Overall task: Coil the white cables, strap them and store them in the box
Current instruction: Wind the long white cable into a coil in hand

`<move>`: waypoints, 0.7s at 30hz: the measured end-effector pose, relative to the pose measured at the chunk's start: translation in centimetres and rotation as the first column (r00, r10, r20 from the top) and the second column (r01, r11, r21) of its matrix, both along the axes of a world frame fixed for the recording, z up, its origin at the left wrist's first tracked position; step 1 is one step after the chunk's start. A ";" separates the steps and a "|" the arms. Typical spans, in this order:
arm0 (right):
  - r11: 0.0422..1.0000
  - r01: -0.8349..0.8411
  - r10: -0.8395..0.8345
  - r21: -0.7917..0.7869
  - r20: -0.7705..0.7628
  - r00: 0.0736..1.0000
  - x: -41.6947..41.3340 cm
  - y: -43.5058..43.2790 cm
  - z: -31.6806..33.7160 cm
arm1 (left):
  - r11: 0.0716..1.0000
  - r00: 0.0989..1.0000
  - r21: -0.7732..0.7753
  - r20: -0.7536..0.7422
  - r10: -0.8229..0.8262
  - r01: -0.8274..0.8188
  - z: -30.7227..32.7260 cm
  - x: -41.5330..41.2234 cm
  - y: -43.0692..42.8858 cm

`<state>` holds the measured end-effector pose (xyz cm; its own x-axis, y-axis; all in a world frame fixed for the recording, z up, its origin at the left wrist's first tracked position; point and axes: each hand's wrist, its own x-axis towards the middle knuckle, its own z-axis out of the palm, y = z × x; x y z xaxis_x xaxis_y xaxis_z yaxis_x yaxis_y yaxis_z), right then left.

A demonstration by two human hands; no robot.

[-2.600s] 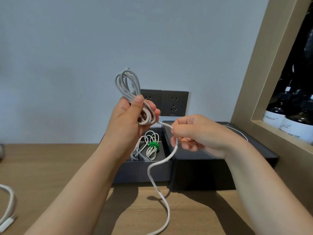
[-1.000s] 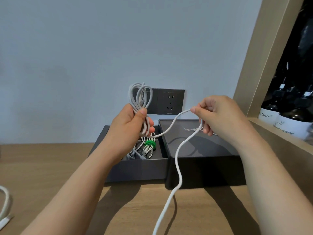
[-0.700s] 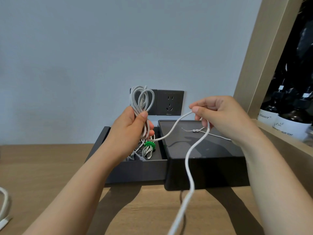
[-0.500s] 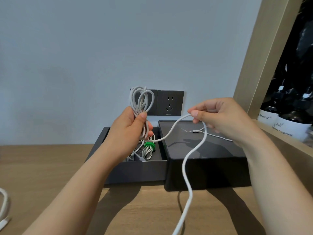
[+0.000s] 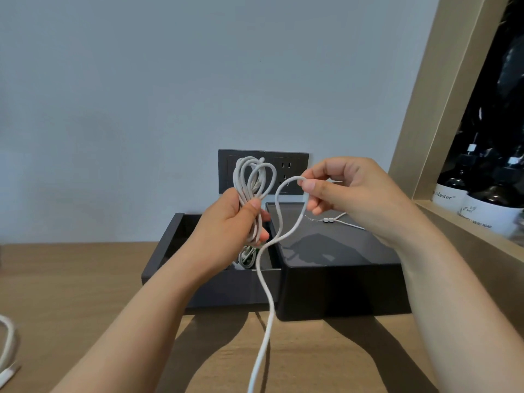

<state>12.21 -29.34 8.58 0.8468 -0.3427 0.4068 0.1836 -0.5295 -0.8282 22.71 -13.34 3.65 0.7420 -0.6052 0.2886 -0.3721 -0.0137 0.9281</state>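
Cable (image 5: 239, 182), one, white: left grip (image 5: 226, 222) clasps its coils, right grip (image 5: 348, 194) pinches one free loop

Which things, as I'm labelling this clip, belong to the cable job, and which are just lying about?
Job: white cable held by left hand and right hand; dark box; coiled cables inside it; thin tie on the lid; loose white cable at table's left edge.
Lying about: wall sockets; soap bottles on shelf.

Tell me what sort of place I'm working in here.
Probably a home or hotel room: a wooden counter under wall sockets, with liquid soap bottles in a wall niche.
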 end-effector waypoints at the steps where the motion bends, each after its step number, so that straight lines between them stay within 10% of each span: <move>1: 1.000 -0.015 0.015 0.015 0.008 1.000 0.1 0.3 -0.1 | 1.000 1.000 0.019 0.024 -0.013 0.012 0.0 -0.2 -0.1; 21: 0.991 0.003 -0.014 0.133 0.078 0.997 0.8 0.8 -0.5 | 0.909 0.905 0.080 -0.157 -0.394 0.410 0.8 -1.7 0.4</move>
